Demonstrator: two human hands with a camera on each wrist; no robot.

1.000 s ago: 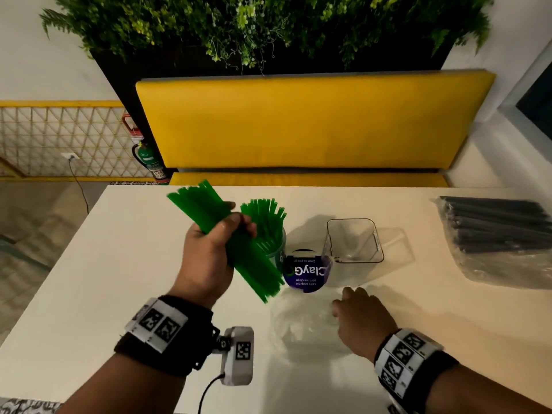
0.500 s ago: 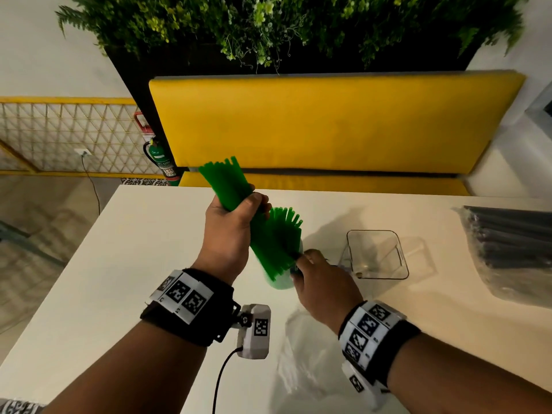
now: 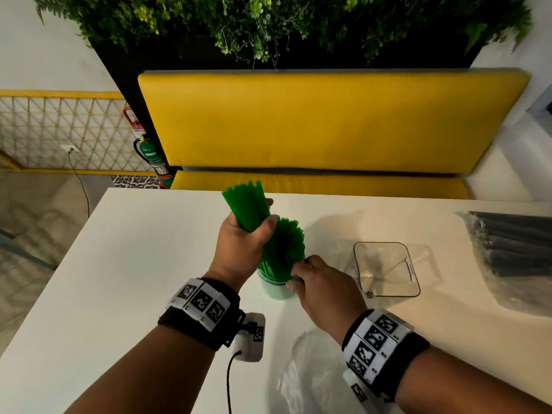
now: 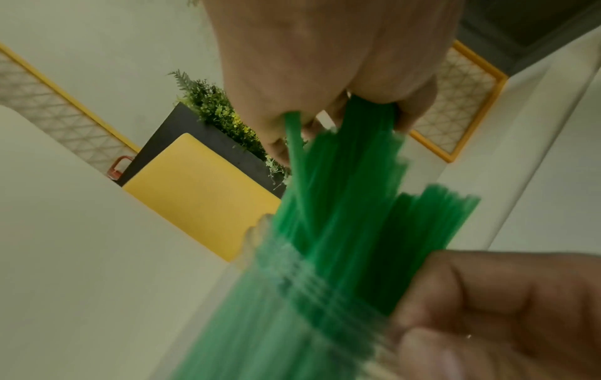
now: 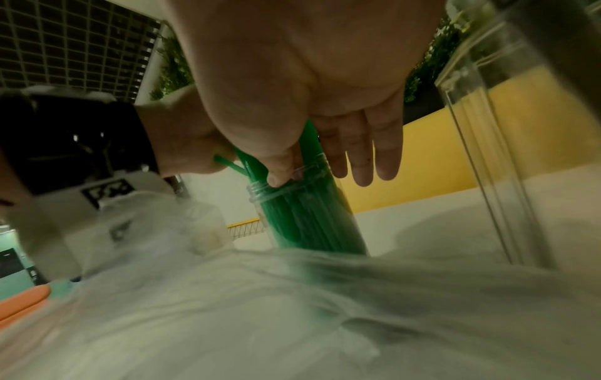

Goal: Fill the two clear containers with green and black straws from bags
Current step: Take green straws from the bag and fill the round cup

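Two hands load green straws into a clear container on a white table (image 3: 125, 264).

A bag of black straws (image 3: 513, 249) lies far right, an empty square container (image 3: 386, 268) beside centre. The left hand (image 3: 239, 249) grips a bundle of green straws (image 3: 248, 206) entering the round container (image 3: 276, 289). The right hand (image 3: 325, 286) pinches the container's rim, remaining fingers straight.

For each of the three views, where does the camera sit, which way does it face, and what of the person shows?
Head: above, facing down at table; both forearms show.
Left wrist: beneath left hand, looking along green straws.
Right wrist: low beneath right hand, facing round container.
Shared: all three show straws entering the container.
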